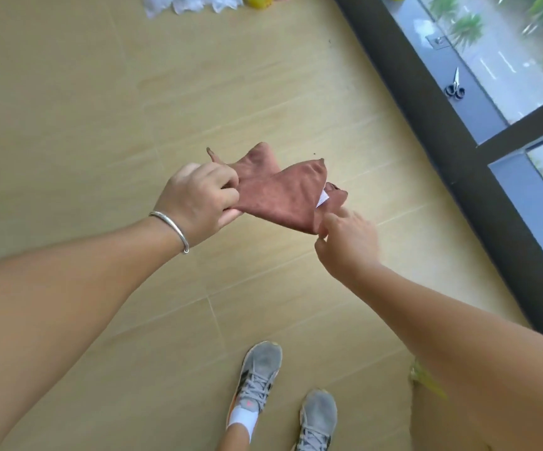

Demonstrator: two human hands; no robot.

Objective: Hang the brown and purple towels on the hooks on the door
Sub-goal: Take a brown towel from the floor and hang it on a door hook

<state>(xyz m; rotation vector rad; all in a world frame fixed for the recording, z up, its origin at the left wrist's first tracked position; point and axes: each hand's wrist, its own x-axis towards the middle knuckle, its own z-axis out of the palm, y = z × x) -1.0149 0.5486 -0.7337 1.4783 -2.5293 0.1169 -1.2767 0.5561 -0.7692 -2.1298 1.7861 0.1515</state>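
A small brown towel (279, 193) is held up over the tiled floor, stretched between both hands. My left hand (198, 196), with a silver bangle on the wrist, grips the towel's left end near its small hanging loop. My right hand (348, 242) pinches the towel's lower right corner, beside a white label. No purple towel, door hooks or door are in view.
Beige floor tiles (100, 92) lie below. A dark window frame (426, 125) runs along the right, with scissors (455, 86) on its sill. White crumpled plastic (192, 3) and a yellow object (258, 1) sit at the top edge. My grey shoes (260, 379) are at the bottom.
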